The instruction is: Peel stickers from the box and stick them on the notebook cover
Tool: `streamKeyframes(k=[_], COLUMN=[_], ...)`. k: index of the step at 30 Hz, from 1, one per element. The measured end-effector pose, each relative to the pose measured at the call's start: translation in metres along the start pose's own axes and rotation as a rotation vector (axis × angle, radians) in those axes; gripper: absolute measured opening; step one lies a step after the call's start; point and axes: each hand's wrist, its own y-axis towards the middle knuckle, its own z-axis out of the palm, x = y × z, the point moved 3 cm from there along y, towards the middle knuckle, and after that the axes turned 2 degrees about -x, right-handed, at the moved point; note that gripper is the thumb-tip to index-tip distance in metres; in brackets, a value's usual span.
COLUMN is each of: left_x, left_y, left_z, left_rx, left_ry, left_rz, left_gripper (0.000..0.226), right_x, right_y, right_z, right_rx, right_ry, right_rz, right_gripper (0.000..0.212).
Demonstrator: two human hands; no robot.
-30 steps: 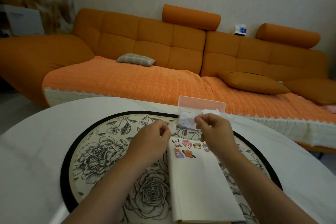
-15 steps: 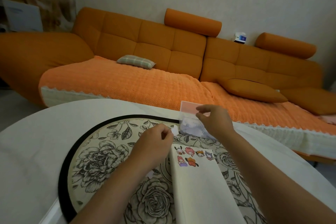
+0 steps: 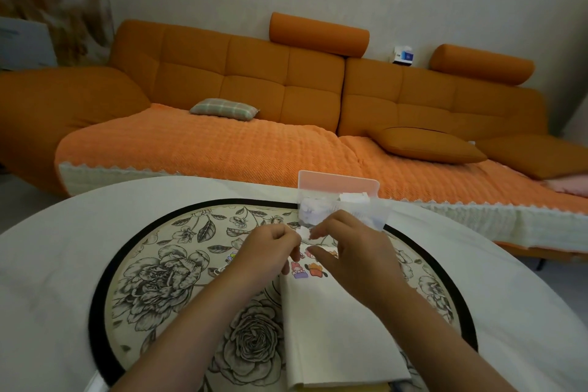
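White, and too small to show any print, one sticker (image 3: 304, 234) is held in the air between two hands. It sits just above the far end of the notebook (image 3: 334, 328) and just in front of the box (image 3: 377, 216). The left hand (image 3: 273, 251) pinches it between thumb and forefinger with the other fingers curled. The right hand (image 3: 353, 254) grips its other edge with thumb and forefinger tips, its remaining fingers bent over the cover.

The single cream notebook lies closed on the mat, its long side running away from the person. Two cartoon stickers (image 3: 299, 271) show in a lower row on its cover. Those above them are half hidden by the hands, so I cannot count them.

One clear box stands open past the notebook, its pink lid (image 3: 337, 181) upright behind it and white scraps inside. One round floral mat (image 3: 152, 280) with a black rim lies on one white table (image 3: 47, 264). Behind is one orange sofa (image 3: 222, 73) with two bolsters (image 3: 318, 33), one plaid cushion (image 3: 224, 108) and one orange cushion (image 3: 429, 145).

Half a second ago the right hand was up at the box, covering part of it, and the left hand held the sticker alone. Now the right hand has come back to meet the left, and the box front is uncovered.
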Motion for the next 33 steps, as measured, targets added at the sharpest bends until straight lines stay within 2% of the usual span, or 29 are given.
streamKeyframes(k=[6, 13, 15, 17, 19, 21, 25, 28, 30, 33], left_x=[-0.005, -0.009, -0.011, -0.011, -0.010, -0.010, -0.010, -0.010, -0.010, -0.008], left_y=[-0.005, -0.002, -0.001, 0.002, 0.003, 0.002, -0.001, 0.000, 0.001, 0.003], left_z=[0.011, 0.022, 0.021, 0.018, 0.017, 0.022, 0.032, 0.036, 0.037, 0.040], left_rx=[0.064, 0.124, 0.130, 0.044, -0.049, -0.052, -0.015, -0.026, -0.043, -0.061], left_ry=[-0.001, -0.196, -0.334, -0.298, -0.171, -0.110, -0.072, -0.050, -0.023, 0.018], left_rz=[-0.018, -0.163, -0.193, -0.120, -0.030, 0.033, 0.071, 0.094, 0.095, 0.102], left_gripper=[0.027, 0.034, 0.051, 0.056, 0.044, 0.027, 0.014, 0.014, 0.015, 0.015], right_x=[-0.004, -0.021, -0.025, -0.030, -0.034, -0.036, -0.038, -0.039, -0.039, -0.039], right_y=[-0.002, -0.004, -0.006, -0.006, -0.007, -0.011, -0.016, -0.018, -0.018, -0.018], right_z=[-0.003, -0.003, -0.001, 0.000, 0.003, 0.005, 0.007, 0.007, 0.005, 0.000], right_rx=[-0.098, -0.190, -0.159, -0.081, 0.022, 0.123, 0.247, 0.261, 0.232, 0.136], right_ry=[-0.039, -0.041, 0.034, 0.370, 0.798, 1.040, 1.193, 1.208, 1.141, 0.893], right_rz=[-0.143, -0.116, 0.033, 0.362, 0.701, 0.885, 0.952, 0.961, 0.951, 0.849], right_gripper=[0.009, 0.005, 0.006, 0.008, 0.015, 0.021, 0.023, 0.022, 0.021, 0.016])
